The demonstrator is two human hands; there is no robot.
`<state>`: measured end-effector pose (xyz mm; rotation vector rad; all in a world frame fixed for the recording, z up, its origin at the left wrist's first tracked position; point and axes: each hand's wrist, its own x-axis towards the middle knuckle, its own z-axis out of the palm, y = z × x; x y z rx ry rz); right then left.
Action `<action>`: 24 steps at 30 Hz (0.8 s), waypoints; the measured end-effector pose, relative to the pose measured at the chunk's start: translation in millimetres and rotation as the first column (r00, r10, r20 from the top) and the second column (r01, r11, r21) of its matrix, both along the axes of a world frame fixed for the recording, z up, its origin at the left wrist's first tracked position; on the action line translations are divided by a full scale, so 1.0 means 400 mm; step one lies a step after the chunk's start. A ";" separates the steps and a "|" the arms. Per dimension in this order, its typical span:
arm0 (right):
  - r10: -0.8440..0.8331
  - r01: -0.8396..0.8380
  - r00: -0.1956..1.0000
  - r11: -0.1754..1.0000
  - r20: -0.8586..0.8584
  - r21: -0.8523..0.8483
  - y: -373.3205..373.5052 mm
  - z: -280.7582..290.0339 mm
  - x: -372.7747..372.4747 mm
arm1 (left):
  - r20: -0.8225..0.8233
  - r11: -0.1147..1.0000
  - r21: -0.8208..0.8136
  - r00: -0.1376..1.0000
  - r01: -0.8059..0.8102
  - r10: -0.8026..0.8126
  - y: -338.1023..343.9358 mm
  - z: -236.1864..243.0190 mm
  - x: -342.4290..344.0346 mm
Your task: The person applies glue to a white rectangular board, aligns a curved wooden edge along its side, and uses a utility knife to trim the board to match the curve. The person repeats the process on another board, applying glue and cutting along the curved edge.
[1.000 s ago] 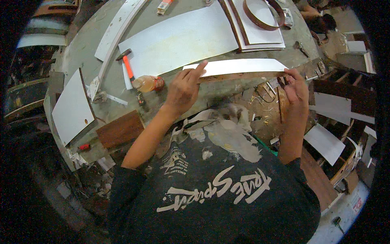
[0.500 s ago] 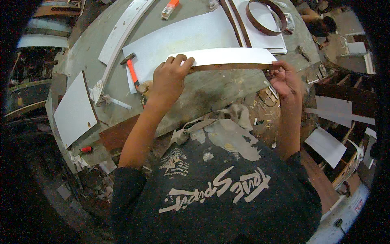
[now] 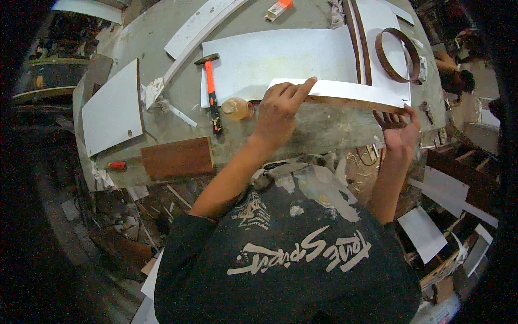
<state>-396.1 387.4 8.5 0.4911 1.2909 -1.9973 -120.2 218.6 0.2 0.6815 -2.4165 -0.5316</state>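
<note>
A narrow white board (image 3: 350, 89) with a brown front edge is held across the workbench, tilted slightly down to the right. My left hand (image 3: 276, 116) grips its left end, thumb along the near edge and fingers over the top. At the other end, my right hand (image 3: 400, 132) is turned palm up, its fingertips at the brown edge and the board's corner. Behind the board lies a large white sheet (image 3: 280, 51). Left of my left hand are a jar of amber liquid (image 3: 236, 108) and a hammer (image 3: 210, 81) with an orange and black handle.
Brown strips (image 3: 362, 43) and a coiled brown band (image 3: 380, 56) lie at the back right. On the left are a white panel (image 3: 113, 110), a brown board (image 3: 178, 158) and a red object (image 3: 116, 165). A curved white piece (image 3: 199, 40) lies behind. Another person (image 3: 458, 81) is at far right.
The whole bench view has shifted and turned. The board now slopes down to the right, and my right hand has opened its palm upward. The jar beside the hammer has come into full view.
</note>
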 end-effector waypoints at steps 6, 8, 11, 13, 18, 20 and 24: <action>-0.034 0.035 0.997 0.999 0.067 -0.020 -0.066 -0.028 -0.018 | 0.239 0.993 0.120 0.971 -0.001 -0.028 -0.031 0.051 0.005; 0.022 -0.019 0.997 0.999 0.076 -0.048 -0.069 -0.031 -0.023 | 0.282 0.986 0.162 0.959 -0.030 -0.017 -0.041 0.082 0.011; 0.000 0.004 0.990 1.000 0.142 -0.027 -0.059 -0.010 -0.031 | 0.315 0.985 0.170 0.949 -0.030 -0.025 -0.057 0.134 0.018; 0.128 -0.108 0.983 0.983 0.133 -0.147 -0.041 0.021 -0.037 | 0.224 0.996 0.090 0.974 0.013 -0.033 -0.057 0.167 0.027; 0.089 -0.046 0.992 0.915 0.090 -0.400 0.020 0.076 -0.041 | 0.042 0.939 -0.338 0.998 0.058 -0.046 -0.024 0.200 0.038; 0.093 -0.104 0.995 0.833 -0.048 -0.543 0.056 0.060 -0.038 | -0.020 0.896 -0.442 0.999 0.036 -0.050 -0.014 0.197 0.040; 0.022 -0.064 0.997 0.781 -0.075 -0.621 0.112 -0.046 -0.081 | -0.086 0.845 -0.535 0.995 0.003 -0.058 0.000 0.185 0.048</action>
